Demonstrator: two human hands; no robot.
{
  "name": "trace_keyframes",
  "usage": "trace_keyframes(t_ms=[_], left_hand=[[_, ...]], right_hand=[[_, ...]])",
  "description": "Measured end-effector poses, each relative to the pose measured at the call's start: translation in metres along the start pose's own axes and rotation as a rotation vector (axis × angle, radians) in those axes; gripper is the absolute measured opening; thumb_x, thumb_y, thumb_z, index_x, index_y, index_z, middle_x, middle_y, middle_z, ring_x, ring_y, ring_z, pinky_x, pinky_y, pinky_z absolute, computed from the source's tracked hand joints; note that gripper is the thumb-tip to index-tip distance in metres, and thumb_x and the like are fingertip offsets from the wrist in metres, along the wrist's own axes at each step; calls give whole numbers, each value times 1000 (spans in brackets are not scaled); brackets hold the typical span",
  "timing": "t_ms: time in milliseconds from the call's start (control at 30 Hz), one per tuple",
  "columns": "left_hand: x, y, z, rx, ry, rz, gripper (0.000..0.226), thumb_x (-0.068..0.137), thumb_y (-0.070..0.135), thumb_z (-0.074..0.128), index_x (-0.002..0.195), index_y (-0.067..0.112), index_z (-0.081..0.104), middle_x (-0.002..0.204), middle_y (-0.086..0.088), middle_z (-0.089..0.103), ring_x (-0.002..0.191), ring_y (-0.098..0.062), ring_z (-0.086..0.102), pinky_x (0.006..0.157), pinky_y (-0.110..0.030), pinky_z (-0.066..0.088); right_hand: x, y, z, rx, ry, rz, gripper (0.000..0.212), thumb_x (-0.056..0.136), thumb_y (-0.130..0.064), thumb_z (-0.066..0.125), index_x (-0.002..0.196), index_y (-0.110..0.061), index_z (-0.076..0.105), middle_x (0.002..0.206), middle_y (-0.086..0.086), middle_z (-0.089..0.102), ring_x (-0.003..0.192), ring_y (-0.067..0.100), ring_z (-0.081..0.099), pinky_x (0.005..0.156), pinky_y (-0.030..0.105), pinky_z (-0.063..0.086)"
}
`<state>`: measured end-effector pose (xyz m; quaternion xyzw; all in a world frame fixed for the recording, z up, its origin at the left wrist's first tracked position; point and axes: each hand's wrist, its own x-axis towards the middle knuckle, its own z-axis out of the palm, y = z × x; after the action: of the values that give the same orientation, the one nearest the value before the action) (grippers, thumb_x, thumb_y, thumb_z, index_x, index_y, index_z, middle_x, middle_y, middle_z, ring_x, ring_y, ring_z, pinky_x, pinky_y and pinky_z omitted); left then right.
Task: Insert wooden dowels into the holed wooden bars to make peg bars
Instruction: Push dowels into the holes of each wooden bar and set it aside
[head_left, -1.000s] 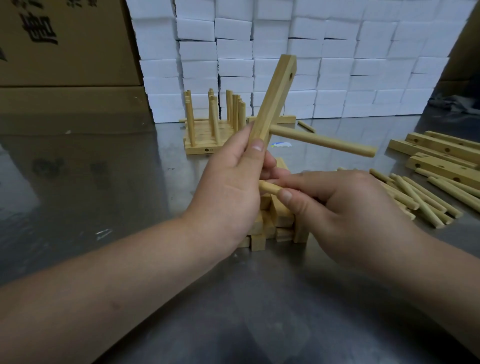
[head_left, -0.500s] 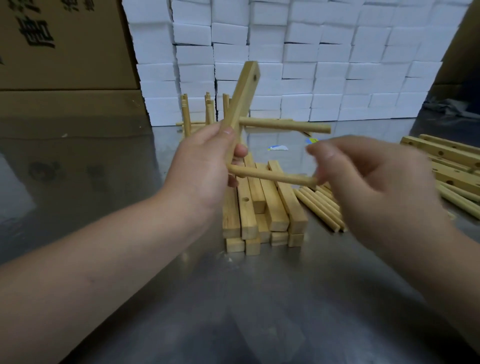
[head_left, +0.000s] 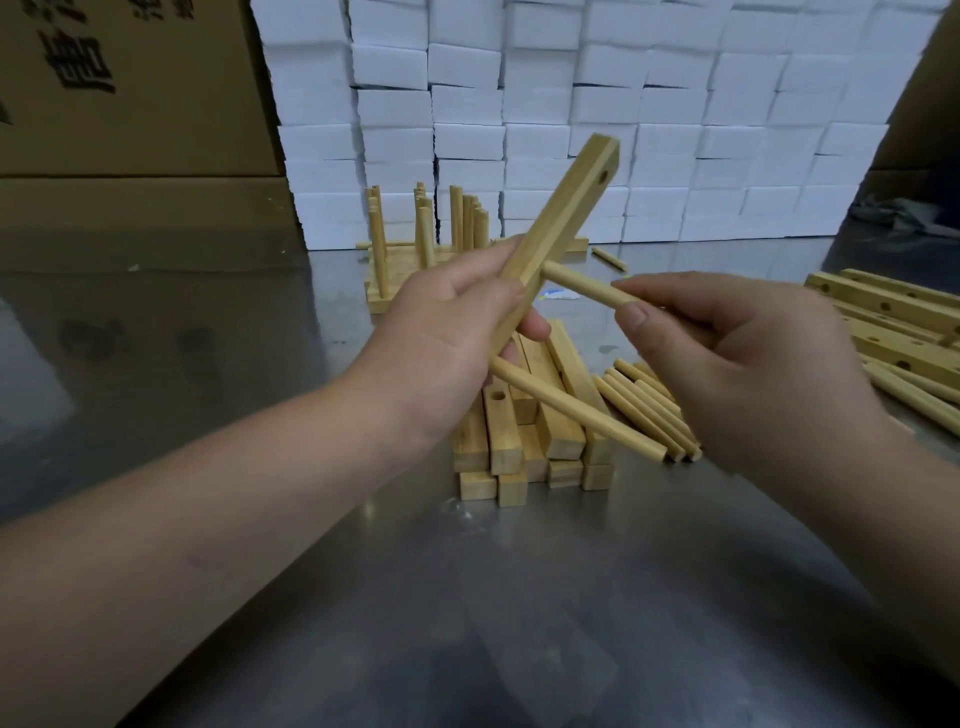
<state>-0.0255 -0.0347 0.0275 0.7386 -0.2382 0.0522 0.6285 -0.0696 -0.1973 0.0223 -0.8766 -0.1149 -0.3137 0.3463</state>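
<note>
My left hand (head_left: 447, 343) grips a holed wooden bar (head_left: 558, 228), tilted up to the right, with an empty hole near its top end. Two dowels stick out of the bar to the right. The upper dowel (head_left: 582, 286) is pinched by my right hand (head_left: 727, 358) between thumb and fingers. The lower dowel (head_left: 576, 410) juts out below my left hand, free of my right hand. Under the hands lies a stack of holed bars (head_left: 524, 441) on the metal table (head_left: 467, 597).
Loose dowels (head_left: 644, 405) lie right of the stack. More holed bars (head_left: 893, 322) sit at the right edge. Finished peg bars (head_left: 426, 249) with upright dowels stand at the back. White foam blocks (head_left: 571, 104) and cardboard boxes (head_left: 130, 88) wall the far side.
My right hand pushed the lower dowel into the bar, let go of it and moved up to grip the upper dowel. The bar shifted left, then back right.
</note>
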Motion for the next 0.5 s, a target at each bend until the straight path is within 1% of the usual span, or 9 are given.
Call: trace_keyframes(t_ms=[33,100,167,200,267,300,367,433,500], left_hand=[[1,0,-1,28,-15,-6,34,95,13,37,100,40,59,63,5,60,55,-9,49,55,-24,45],[2,-1,-1,62,-17,-23,34,94,14,37,99,41,58,63,6,61,56,-8,49,58,-25,46],[3,-3,-1,100,-10,-19,32,96,19,37,98,43,57,61,9,59,55,-5,49,56,-22,46],[2,-4,0,120,-9,-1,30,97,21,38,98,45,56,60,10,57,55,-4,48,54,-21,45],[0,-6,2,146,-1,49,27,97,25,39,94,46,56,59,12,55,54,-3,45,50,-18,42],[-2,-7,3,151,5,69,28,97,25,40,90,47,56,58,13,53,54,-2,45,50,-16,42],[-4,-8,3,153,8,99,29,97,25,40,83,46,55,58,14,52,54,1,45,51,-14,41],[-5,-8,3,165,-7,113,27,97,26,41,85,45,56,60,14,51,56,3,46,50,-11,41],[-5,-8,4,174,-36,91,23,95,26,43,91,45,57,61,16,51,56,5,48,48,-8,39]], right_hand=[[0,1,1,-2,-1,-10,34,76,-43,45,101,-32,66,59,-31,56,52,-8,52,44,10,35],[0,3,3,-1,-6,-21,36,76,-43,45,101,-30,67,57,-33,54,53,-11,51,48,5,36],[-1,6,5,-17,0,-30,37,78,-43,45,102,-27,69,57,-34,53,55,-11,50,50,3,34],[-1,6,6,-22,5,-35,35,82,-43,46,101,-25,69,57,-33,54,56,-10,50,51,3,33],[-2,6,6,-35,25,-55,29,88,-39,48,98,-23,70,52,-19,55,55,-7,50,50,6,34],[-3,5,6,-42,32,-67,27,86,-34,48,95,-22,70,49,-13,54,55,-4,50,49,8,35],[-5,4,6,-46,49,-85,25,84,-29,48,92,-21,70,50,-7,53,55,2,50,48,11,35],[-5,2,5,-35,63,-88,22,85,-28,50,90,-20,70,51,-4,54,55,5,50,48,11,36],[-4,1,4,-25,53,-62,20,88,-30,52,91,-22,69,52,-2,55,54,4,50,47,11,37]])
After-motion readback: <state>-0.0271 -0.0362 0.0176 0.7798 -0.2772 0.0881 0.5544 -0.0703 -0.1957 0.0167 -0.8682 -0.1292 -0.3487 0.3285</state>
